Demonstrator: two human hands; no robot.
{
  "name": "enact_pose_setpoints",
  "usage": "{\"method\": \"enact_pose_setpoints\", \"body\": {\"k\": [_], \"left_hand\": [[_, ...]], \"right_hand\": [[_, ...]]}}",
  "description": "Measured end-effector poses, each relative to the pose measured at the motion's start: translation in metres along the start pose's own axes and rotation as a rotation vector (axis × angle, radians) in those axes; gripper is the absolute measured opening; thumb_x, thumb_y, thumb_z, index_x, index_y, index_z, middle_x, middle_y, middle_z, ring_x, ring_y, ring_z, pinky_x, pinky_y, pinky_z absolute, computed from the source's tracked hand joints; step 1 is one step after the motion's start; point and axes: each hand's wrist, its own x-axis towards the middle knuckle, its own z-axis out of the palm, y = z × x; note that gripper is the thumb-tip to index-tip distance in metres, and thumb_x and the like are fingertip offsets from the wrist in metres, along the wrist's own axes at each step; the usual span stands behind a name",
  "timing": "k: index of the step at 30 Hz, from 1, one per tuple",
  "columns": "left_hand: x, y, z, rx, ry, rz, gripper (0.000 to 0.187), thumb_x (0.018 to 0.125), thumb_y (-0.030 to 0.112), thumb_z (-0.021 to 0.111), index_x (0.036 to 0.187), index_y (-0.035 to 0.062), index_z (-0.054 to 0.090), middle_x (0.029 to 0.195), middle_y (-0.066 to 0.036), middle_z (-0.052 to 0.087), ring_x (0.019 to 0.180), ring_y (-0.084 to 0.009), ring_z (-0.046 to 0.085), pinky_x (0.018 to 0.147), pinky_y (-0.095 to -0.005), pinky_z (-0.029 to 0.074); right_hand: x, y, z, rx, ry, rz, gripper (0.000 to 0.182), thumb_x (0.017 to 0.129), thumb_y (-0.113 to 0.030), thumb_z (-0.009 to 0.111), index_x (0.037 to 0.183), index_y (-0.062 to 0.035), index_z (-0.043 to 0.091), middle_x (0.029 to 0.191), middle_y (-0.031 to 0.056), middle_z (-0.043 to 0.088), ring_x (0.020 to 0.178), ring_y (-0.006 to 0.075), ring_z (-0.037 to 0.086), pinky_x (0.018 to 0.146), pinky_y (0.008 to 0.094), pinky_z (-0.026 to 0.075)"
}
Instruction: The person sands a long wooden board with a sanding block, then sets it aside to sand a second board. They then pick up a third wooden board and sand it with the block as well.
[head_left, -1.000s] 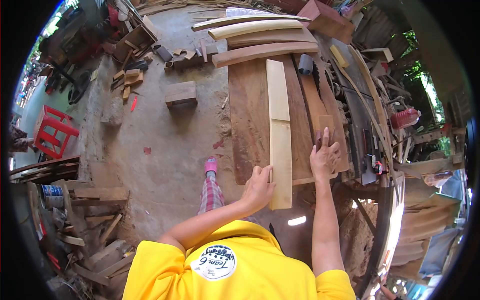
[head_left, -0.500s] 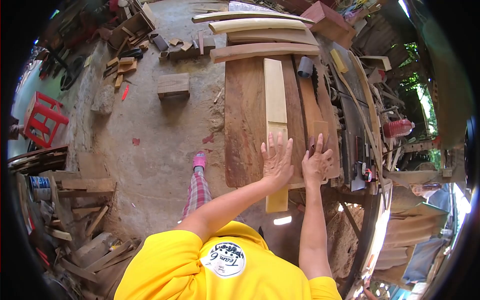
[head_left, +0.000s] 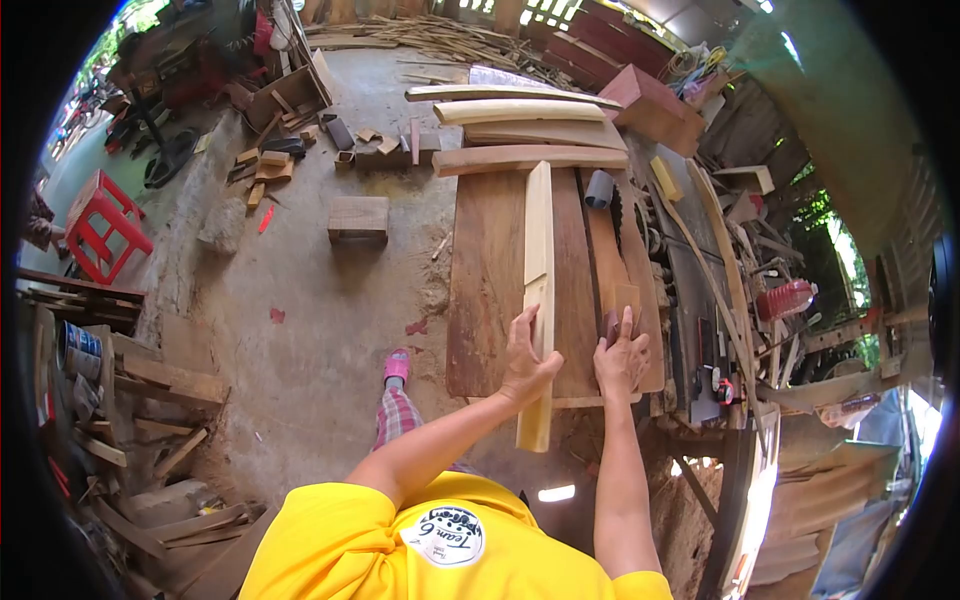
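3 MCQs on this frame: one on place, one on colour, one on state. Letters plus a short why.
1. Where does the pale plank lie?
A) on the brown bench top
B) on the red stool
C) on the concrete floor

2. What colour is the plastic stool at far left?
A) blue
B) red
C) green

3. How is the left hand on the plank?
A) hovering clear of it
B) closed in a grip on its edge
C) pressed flat on its top face

Answers: 1 A, it runs along the bench top; 2 B, its frame is red; 3 B, fingers curl round the plank's left edge.

Sunlit concrete floor (head_left: 330,290), red stool (head_left: 97,228)
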Motion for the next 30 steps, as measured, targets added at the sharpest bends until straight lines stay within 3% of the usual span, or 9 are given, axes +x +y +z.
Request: {"method": "enact_pose_setpoints", "body": {"k": [7, 11, 15, 16, 21, 22, 24, 27, 30], "left_hand": [[-0.009, -0.019, -0.039, -0.549, -0.092, -0.299, 0.068, 0.087, -0.003, 0.056, 0.150, 0.0009, 0.030, 0.137, -0.014, 0.051, 0.121, -0.0190, 0.057, 0.101, -0.0308, 0.048], [-0.014, -0.034, -0.028, -0.204, -0.039, -0.311, 0.059, 0.088, -0.003, 0.057, 0.144, 0.0019, 0.041, 0.134, -0.013, 0.055, 0.106, -0.0171, 0.065, 0.089, -0.0299, 0.054], [-0.025, 0.016, -0.049, 0.581, -0.116, 0.134, 0.066, 0.079, 0.003, 0.070, 0.140, 0.0036, 0.046, 0.143, -0.021, 0.046, 0.135, -0.0355, 0.043, 0.107, -0.0424, 0.041], [-0.030, 0.011, -0.053, 0.558, -0.261, 0.155, 0.067, 0.082, 0.018, 0.073, 0.141, 0.0061, 0.046, 0.149, -0.022, 0.038, 0.144, -0.0406, 0.025, 0.115, -0.0479, 0.027], [-0.050, -0.011, -0.062, 0.766, -0.525, 0.402, 0.067, 0.092, 0.044, 0.058, 0.147, 0.0078, 0.043, 0.157, -0.020, 0.031, 0.148, -0.0390, 0.020, 0.118, -0.0544, 0.014], [-0.041, -0.013, -0.063, 0.785, -0.557, 0.432, 0.069, 0.094, 0.051, 0.051, 0.147, 0.0073, 0.043, 0.159, -0.019, 0.029, 0.150, -0.0382, 0.017, 0.119, -0.0568, 0.009], [-0.046, -0.013, -0.069, 0.769, -0.626, 0.488, 0.070, 0.095, 0.052, 0.049, 0.149, 0.0077, 0.042, 0.159, -0.018, 0.029, 0.151, -0.0372, 0.016, 0.120, -0.0570, 0.007], [-0.045, -0.010, -0.077, 0.703, -0.729, 0.637, 0.068, 0.095, 0.052, 0.050, 0.147, 0.0077, 0.045, 0.157, -0.017, 0.033, 0.151, -0.0359, 0.017, 0.121, -0.0553, 0.005], [-0.026, 0.004, -0.071, 0.505, -1.075, 0.624, 0.056, 0.090, 0.046, 0.060, 0.132, 0.0091, 0.058, 0.144, -0.016, 0.046, 0.141, -0.0353, 0.033, 0.119, -0.0534, 0.018]], "right_hand": [[-0.012, 0.011, 0.003, -0.011, -0.006, -0.029, 0.078, 0.088, -0.031, 0.069, 0.154, -0.0330, 0.027, 0.120, 0.0217, 0.048, 0.106, 0.0441, 0.057, 0.089, 0.0540, 0.047], [-0.009, 0.010, 0.004, 0.022, -0.005, -0.031, 0.079, 0.087, -0.031, 0.069, 0.154, -0.0332, 0.026, 0.120, 0.0220, 0.049, 0.105, 0.0446, 0.057, 0.089, 0.0539, 0.047], [-0.006, 0.011, 0.004, -0.005, -0.012, -0.005, 0.082, 0.086, -0.031, 0.071, 0.154, -0.0334, 0.025, 0.120, 0.0222, 0.050, 0.105, 0.0450, 0.059, 0.091, 0.0529, 0.048], [-0.004, 0.014, 0.005, 0.022, -0.027, -0.009, 0.083, 0.086, -0.032, 0.071, 0.154, -0.0338, 0.024, 0.120, 0.0225, 0.050, 0.105, 0.0453, 0.059, 0.091, 0.0526, 0.048], [0.009, 0.043, 0.015, 0.164, -0.093, -0.067, 0.083, 0.084, -0.034, 0.073, 0.154, -0.0276, 0.029, 0.123, 0.0242, 0.051, 0.107, 0.0463, 0.060, 0.092, 0.0529, 0.049], [0.022, 0.047, 0.024, 0.443, -0.057, -0.187, 0.081, 0.084, -0.031, 0.074, 0.152, -0.0228, 0.033, 0.124, 0.0243, 0.051, 0.109, 0.0450, 0.060, 0.092, 0.0520, 0.049], [0.014, 0.037, 0.013, 0.957, -0.144, -0.216, 0.076, 0.082, -0.019, 0.077, 0.148, -0.0104, 0.041, 0.126, 0.0222, 0.052, 0.115, 0.0378, 0.060, 0.092, 0.0464, 0.051], [-0.009, -0.016, -0.032, 1.067, -0.196, -0.320, 0.078, 0.082, -0.016, 0.077, 0.150, -0.0174, 0.040, 0.120, 0.0184, 0.053, 0.110, 0.0334, 0.061, 0.091, 0.0428, 0.051], [-0.018, -0.060, -0.050, 0.691, -0.219, -0.426, 0.079, 0.081, -0.016, 0.078, 0.150, -0.0275, 0.041, 0.111, 0.0170, 0.052, 0.101, 0.0348, 0.061, 0.087, 0.0458, 0.051]]}}
